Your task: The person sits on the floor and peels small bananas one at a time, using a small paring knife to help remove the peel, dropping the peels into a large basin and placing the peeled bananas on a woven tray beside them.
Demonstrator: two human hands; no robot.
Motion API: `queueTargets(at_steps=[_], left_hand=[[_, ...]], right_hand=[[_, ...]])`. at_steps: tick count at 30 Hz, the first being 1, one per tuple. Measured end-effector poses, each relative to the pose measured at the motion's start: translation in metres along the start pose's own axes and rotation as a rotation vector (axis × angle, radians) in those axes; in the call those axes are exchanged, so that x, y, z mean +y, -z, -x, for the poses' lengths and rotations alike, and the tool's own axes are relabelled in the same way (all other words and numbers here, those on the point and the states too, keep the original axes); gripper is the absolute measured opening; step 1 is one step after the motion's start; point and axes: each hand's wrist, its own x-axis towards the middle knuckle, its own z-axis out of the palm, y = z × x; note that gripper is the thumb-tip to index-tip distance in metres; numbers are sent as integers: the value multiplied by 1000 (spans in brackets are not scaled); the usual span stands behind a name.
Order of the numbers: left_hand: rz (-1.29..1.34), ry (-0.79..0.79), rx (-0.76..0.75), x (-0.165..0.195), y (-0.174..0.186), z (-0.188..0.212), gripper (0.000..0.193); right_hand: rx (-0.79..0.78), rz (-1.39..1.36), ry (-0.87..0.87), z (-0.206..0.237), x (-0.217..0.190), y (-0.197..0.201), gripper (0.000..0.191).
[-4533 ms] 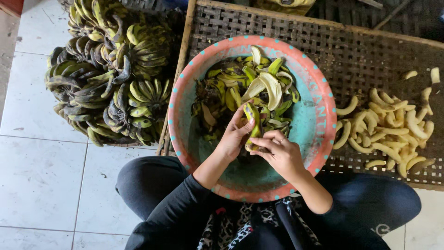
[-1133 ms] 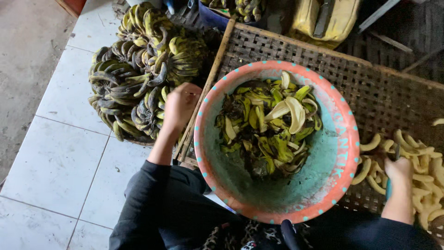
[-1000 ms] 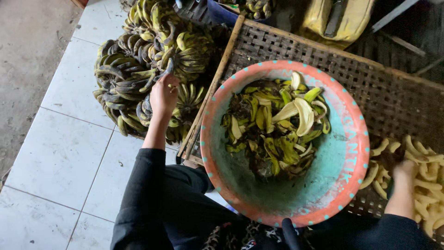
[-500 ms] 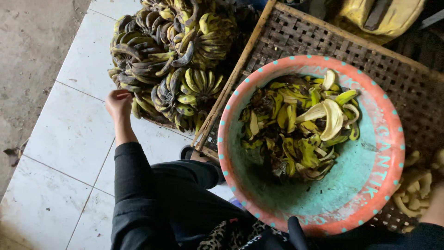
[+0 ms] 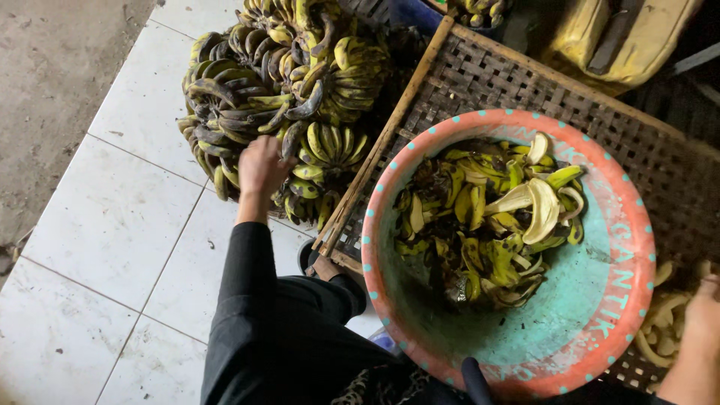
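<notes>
My left hand (image 5: pixel 261 166) reaches out in a black sleeve and rests on the near edge of a pile of green, black-spotted bananas (image 5: pixel 285 90) on the tiled floor; whether its fingers grip one I cannot tell. My right hand (image 5: pixel 703 315) sits at the right edge of the view, over peeled pale bananas (image 5: pixel 664 330) on the woven tray (image 5: pixel 525 82); it is mostly cut off. Between my hands stands a round teal basin with an orange rim (image 5: pixel 592 300), filled with banana peels (image 5: pixel 487 217).
White floor tiles (image 5: pixel 112 240) spread left of my legs, with bare concrete (image 5: pixel 52 82) beyond. A yellow bag (image 5: pixel 622 37) lies past the tray's far edge. My foot (image 5: pixel 322 266) is tucked under the tray's wooden frame (image 5: pixel 382 142).
The view has swung left and my left hand has gone from the basin out to the banana pile. My right hand has moved off to the peeled bananas on the tray.
</notes>
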Motion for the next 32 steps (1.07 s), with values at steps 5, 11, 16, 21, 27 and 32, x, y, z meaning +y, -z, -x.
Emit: queueTargets(at_steps=[5, 11, 16, 21, 27, 32], left_hand=[[-167, -368, -483, 96, -27, -5, 40], [-252, -395, -424, 79, -33, -14, 36], [-271, -378, -342, 76, -34, -5, 33], [-279, -343, -205, 90, -27, -13, 30], [-29, -229, 132, 76, 25, -34, 27], [526, 119, 25, 87, 107, -38, 19]], right_hand=[[92, -242, 80, 31, -7, 3, 14], [154, -167, 60, 75, 1, 4, 17], [148, -194, 30, 98, 10, 10, 12], [185, -280, 28, 106, 10, 25, 13], [195, -287, 65, 122, -9, 48, 17], [189, -417, 60, 131, -38, 42, 18]])
